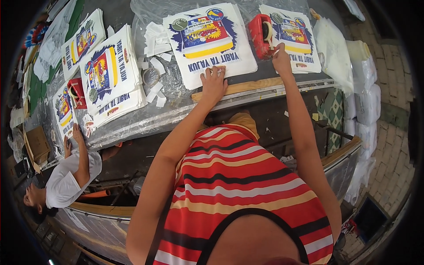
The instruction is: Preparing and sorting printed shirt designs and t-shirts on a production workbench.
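Note:
In front of me lies a stack of white printed sheets or flat bags (pixel 243 53) with a red, blue and yellow design, upside down to me. My left hand (pixel 214 83) rests on its near edge, fingers laid out over the top sheet. To the right stands a red tape dispenser (pixel 256 39) holding a roll of tape (pixel 266 31). My right hand (pixel 282 61) is at the dispenser's near end, thumb and fingers pinched at what looks like the tape's end. Beside it is a smaller printed stack (pixel 307 61), partly behind the dispenser.
A wooden strip (pixel 256 85) runs along the near table edge. Left are paper scraps (pixel 157 39), a loose tape roll (pixel 150 77), more printed stacks (pixel 128 70) and another red dispenser (pixel 77 93). A co-worker (pixel 73 176) in white has both hands on a stack. Clear plastic (pixel 338 53) lies right.

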Available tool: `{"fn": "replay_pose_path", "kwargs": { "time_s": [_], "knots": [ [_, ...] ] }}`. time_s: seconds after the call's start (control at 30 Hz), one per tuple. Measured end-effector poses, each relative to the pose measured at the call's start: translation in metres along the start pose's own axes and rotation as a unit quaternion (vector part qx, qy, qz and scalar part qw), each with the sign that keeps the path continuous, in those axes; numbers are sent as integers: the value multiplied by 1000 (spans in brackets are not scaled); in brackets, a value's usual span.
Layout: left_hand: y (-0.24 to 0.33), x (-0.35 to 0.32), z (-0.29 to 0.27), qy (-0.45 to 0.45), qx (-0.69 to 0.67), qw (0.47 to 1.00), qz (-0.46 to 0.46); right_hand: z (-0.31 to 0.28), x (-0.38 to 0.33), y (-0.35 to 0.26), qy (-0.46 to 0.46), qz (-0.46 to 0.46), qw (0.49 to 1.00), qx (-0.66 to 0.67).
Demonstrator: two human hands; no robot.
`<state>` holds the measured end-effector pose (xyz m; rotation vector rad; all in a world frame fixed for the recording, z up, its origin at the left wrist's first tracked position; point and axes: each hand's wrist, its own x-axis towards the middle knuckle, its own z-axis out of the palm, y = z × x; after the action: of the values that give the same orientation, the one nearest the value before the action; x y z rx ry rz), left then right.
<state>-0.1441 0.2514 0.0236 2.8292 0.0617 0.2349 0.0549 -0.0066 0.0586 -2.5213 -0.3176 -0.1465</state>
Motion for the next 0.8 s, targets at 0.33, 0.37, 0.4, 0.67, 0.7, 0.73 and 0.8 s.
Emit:
{"fn": "replay_pose_path", "kwargs": {
  "time_s": [0.33, 0.37, 0.4, 0.67, 0.7, 0.73, 0.8],
  "knots": [
    [-6, -4, 2, 24, 21, 999, -11, 14, -38, -65, -234, -53, 960, 145],
    [-6, -3, 1, 15, 6, 1000, -9, 23, -37, -77, -283, -93, 945, 135],
    [-8, -3, 1, 8, -7, 1000, -8, 33, -35, -87, -331, -134, 925, 125],
    [-6, -3, 2, 7, -8, 1000, -11, 92, -6, -115, -447, -201, 870, 52],
    [-6, -3, 2, 3, -8, 1000, -12, 97, -4, -115, -449, -212, 867, 38],
    [-5, -3, 2, 3, -9, 1000, -14, 98, -2, -113, -451, -213, 866, 37],
    [-5, -3, 3, 18, 7, 1000, -10, 101, 2, -113, -456, -208, 865, -27]
  ]
}}
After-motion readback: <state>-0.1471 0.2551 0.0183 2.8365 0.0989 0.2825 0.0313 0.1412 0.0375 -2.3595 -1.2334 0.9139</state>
